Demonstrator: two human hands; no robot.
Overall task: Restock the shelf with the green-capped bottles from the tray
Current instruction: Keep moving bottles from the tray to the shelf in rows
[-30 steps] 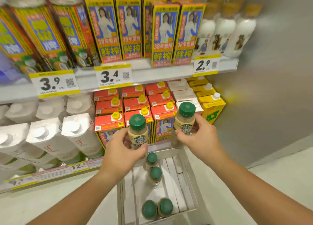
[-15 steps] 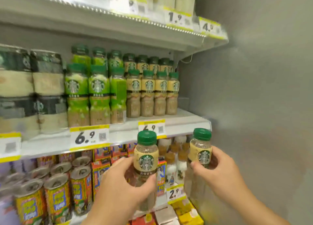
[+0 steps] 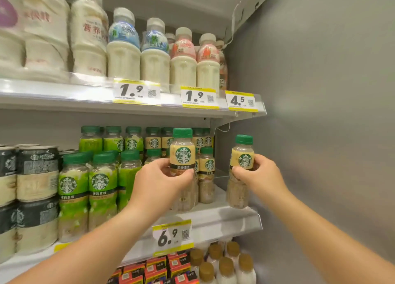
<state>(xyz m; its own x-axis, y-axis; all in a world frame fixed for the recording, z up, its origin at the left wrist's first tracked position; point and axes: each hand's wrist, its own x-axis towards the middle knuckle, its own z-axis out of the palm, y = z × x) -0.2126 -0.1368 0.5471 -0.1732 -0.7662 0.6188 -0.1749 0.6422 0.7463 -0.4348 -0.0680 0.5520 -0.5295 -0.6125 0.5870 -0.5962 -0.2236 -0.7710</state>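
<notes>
My left hand (image 3: pixel 159 182) grips a green-capped bottle with a cream label (image 3: pixel 182 153), held upright in front of the matching cream-label bottles (image 3: pixel 206 166) on the middle shelf (image 3: pixel 215 218). My right hand (image 3: pixel 259 177) holds a second green-capped bottle (image 3: pixel 242 153) upright above the shelf's right end, close to the grey side wall. The tray is out of view.
Green-label bottles (image 3: pixel 100 183) and dark cans (image 3: pixel 36 177) fill the shelf's left part. A 6.9 price tag (image 3: pixel 172 236) hangs on its front edge. The shelf above (image 3: pixel 85 95) carries white milk bottles. The grey side wall (image 3: pixel 320 113) bounds the right.
Both hands have lifted their bottles up from tray height to the middle shelf. My view has swung upward, and the tray has dropped out of sight.
</notes>
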